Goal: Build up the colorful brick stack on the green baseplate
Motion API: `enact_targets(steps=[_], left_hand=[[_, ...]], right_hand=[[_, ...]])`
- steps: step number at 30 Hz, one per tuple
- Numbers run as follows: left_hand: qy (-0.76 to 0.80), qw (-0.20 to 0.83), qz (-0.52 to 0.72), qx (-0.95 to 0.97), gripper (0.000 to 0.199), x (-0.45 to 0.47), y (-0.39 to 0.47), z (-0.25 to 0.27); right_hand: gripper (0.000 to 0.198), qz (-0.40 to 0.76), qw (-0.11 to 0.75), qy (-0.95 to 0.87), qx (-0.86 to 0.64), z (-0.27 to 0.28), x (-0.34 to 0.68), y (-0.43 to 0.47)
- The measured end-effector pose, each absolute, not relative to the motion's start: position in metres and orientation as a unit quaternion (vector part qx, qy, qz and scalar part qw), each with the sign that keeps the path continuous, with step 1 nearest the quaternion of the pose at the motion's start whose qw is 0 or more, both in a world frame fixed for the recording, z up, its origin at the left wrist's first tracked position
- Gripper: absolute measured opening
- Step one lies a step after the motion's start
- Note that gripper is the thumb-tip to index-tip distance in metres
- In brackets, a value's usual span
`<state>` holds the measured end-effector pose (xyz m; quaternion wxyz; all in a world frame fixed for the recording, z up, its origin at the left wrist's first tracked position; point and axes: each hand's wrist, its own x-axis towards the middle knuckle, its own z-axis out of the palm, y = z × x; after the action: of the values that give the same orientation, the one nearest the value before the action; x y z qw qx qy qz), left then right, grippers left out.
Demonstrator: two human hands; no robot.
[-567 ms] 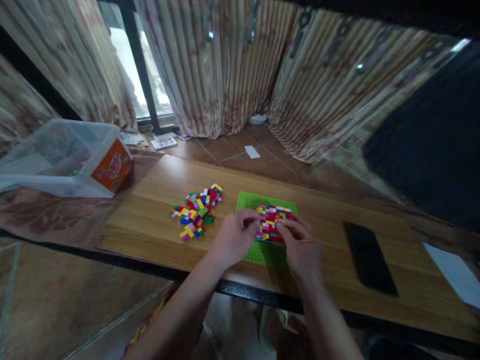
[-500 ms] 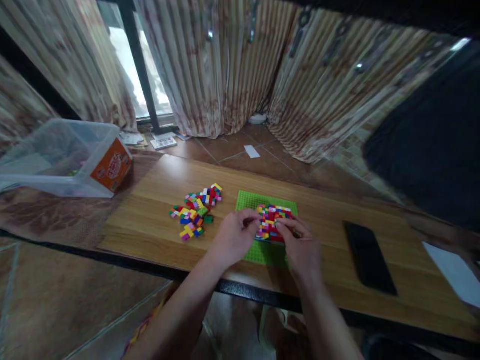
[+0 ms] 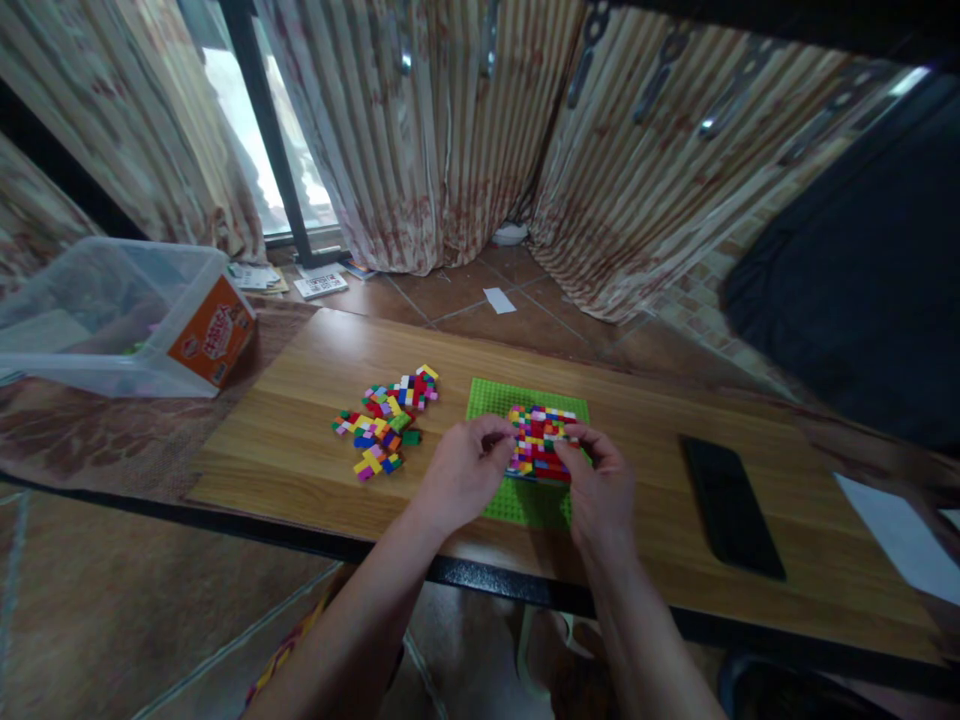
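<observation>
Clear plastic storage bin (image 3: 142, 376), orange end label (image 3: 234, 318), large white characters (image 3: 218, 332), too blurred to read, small emblem (image 3: 190, 346) at their left, white booklet (image 3: 321, 286), dark print, illegible.

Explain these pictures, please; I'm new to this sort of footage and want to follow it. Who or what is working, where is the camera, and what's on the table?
There is no machine here: a person works with two bare hands. Every picture comes from one camera on that person's head, looking forward and down, so the arms enter from below.

On the wooden table lies a green plate with a colourful block of bricks over it. The left hand has its fingertips at the block's left edge; the right hand has its own at the right side. Whether either pinches a loose brick is too small to tell.

Left of the plate are loose bricks, then a clear bin. To the right lies a flat black object.
</observation>
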<state>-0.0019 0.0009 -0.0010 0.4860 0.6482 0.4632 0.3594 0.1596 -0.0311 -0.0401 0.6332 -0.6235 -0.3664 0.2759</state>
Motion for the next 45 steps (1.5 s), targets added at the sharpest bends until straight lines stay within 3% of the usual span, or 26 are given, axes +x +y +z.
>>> enact_targets(steps=[27, 35, 41, 45], left_hand=[[0.447, 0.511, 0.365, 0.638, 0.021, 0.001, -0.001, 0.004], [0.434, 0.482, 0.398, 0.648, 0.011, 0.005, -0.004, 0.007], [0.397, 0.465, 0.412, 0.676, 0.007, 0.009, -0.005, 0.007], [0.384, 0.445, 0.419, 0.692, 0.010, 0.013, -0.005, 0.008]], right_hand=[[0.027, 0.298, 0.630, -0.341, -0.631, -0.033, 0.157, -0.028], [0.032, 0.292, 0.669, -0.290, -0.619, -0.020, 0.169, -0.039], [0.013, 0.198, 0.615, -0.462, -0.608, -0.005, 0.165, -0.049], [0.013, 0.177, 0.609, -0.482, -0.605, 0.002, 0.166, -0.051]])
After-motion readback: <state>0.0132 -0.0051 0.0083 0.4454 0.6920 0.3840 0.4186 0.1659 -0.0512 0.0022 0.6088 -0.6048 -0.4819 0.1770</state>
